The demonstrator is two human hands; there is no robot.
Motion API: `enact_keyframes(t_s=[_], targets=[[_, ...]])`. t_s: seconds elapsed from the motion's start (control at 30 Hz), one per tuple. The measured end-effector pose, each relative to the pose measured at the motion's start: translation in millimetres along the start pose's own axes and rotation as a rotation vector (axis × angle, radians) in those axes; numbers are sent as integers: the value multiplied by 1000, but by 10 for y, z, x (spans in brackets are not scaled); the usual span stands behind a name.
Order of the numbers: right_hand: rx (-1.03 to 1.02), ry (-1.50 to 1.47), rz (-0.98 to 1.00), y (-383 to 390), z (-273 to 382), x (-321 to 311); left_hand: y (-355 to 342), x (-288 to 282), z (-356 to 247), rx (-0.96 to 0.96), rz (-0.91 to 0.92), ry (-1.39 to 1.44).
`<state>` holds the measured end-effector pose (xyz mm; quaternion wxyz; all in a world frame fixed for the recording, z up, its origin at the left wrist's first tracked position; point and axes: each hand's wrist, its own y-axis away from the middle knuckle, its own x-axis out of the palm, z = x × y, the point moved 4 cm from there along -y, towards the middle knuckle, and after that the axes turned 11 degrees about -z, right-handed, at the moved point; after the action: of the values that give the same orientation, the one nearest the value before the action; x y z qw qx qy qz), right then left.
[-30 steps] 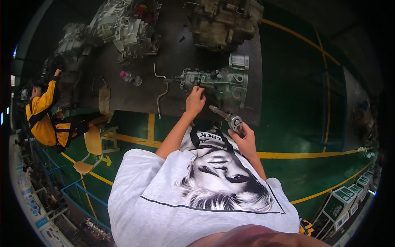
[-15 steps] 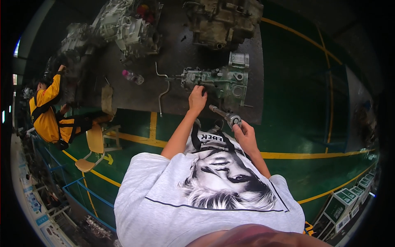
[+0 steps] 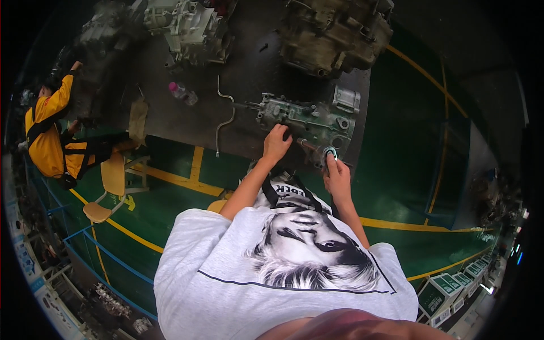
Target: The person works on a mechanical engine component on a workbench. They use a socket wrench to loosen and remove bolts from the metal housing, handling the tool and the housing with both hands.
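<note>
A greenish-grey gearbox housing [image 3: 314, 116] lies along the front of the dark workbench [image 3: 170, 127], a cylindrical casting [image 3: 347, 100] at its back right. My left hand [image 3: 277, 141] is closed at the housing's near lower edge; whatever its curled fingertips grip is hidden. My right hand [image 3: 336, 177] grips a ratchet wrench [image 3: 328, 156] by its head end, thumb on top, the shaft reaching up-left to the housing's near side beside my left hand. Whether the tip is seated there I cannot tell. A bent metal rod [image 3: 228, 120] lies left of the housing.
Large castings [image 3: 190, 31] [image 3: 334, 34] stand at the back, near a pink-capped bottle [image 3: 182, 93]. A person in yellow and black [image 3: 48, 136] works at the left end, beside a wooden chair [image 3: 113, 184]. Blue railing [image 3: 76, 246] runs lower left.
My right hand and the wrench have moved up toward the housing, bringing the shaft closer to my left hand. The view has shifted slightly; the coworker and bottle appear higher and farther left.
</note>
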<state>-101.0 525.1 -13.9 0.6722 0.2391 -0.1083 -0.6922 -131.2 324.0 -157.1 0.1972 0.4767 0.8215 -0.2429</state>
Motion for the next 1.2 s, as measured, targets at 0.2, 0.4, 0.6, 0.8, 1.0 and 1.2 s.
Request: enact_keyframes(t_s=[0.2, 0.4, 0.6, 0.8, 1.0, 1.2], targets=[[44, -13, -6, -140, 24, 158, -11, -235, -74, -4, 4, 58], [49, 63, -60, -192, 51, 313, -8, -99, 11, -7, 64, 85], [66, 116, -79, -286, 51, 518, -45, -114, 25, -23, 70, 200], [2, 237, -89, -362, 114, 605, -88, -152, 70, 64, 51, 212], [64, 376, 43, -495, 269, 599, -343, -110, -351, 180, 63, 441], [52, 511, 139, -521, 214, 546, -243, 23, -412, 86, -13, 487]])
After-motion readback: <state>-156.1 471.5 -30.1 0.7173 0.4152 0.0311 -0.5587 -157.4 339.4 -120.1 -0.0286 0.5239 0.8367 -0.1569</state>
